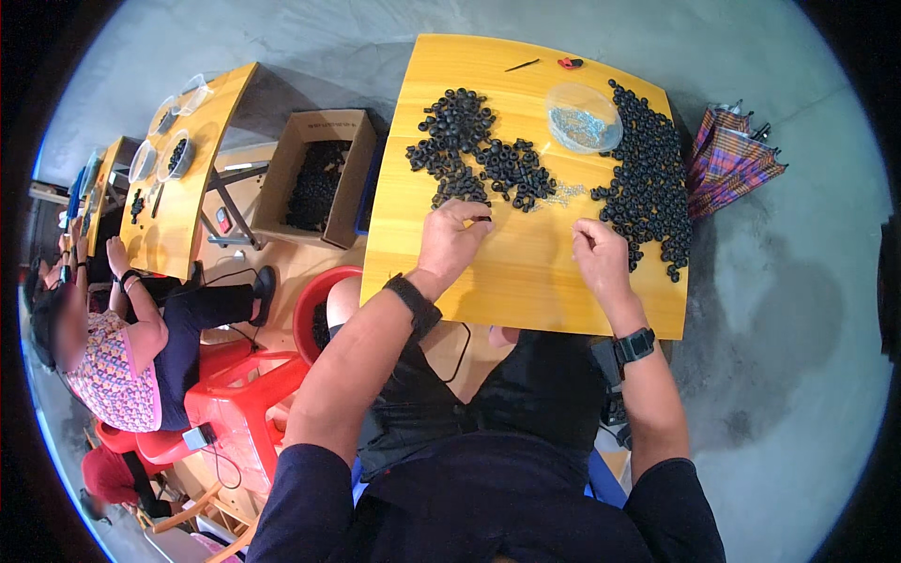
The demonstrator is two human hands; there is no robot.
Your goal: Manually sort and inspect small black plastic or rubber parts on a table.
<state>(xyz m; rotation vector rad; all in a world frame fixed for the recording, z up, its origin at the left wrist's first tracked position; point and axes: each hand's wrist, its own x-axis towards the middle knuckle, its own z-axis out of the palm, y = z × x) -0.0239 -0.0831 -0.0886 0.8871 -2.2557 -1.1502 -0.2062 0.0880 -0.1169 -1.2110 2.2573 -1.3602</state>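
Your worktop (526, 272) is a yellow board on a grey concrete floor (779, 310). Your left hand (450, 239) pinches a black ring (481, 219) near the centre, below the left ring pile (474, 150). Your right hand (599, 255) is curled, fingertips together, beside the right-edge pile (652, 178); what it grips cannot be told.

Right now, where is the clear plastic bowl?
The clear plastic bowl sits at the yellow table's far right, between the two piles of black rings.

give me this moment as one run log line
left hand: pinching small black ring | right hand: curled beside right ring pile | surface: yellow table | clear bowl: behind
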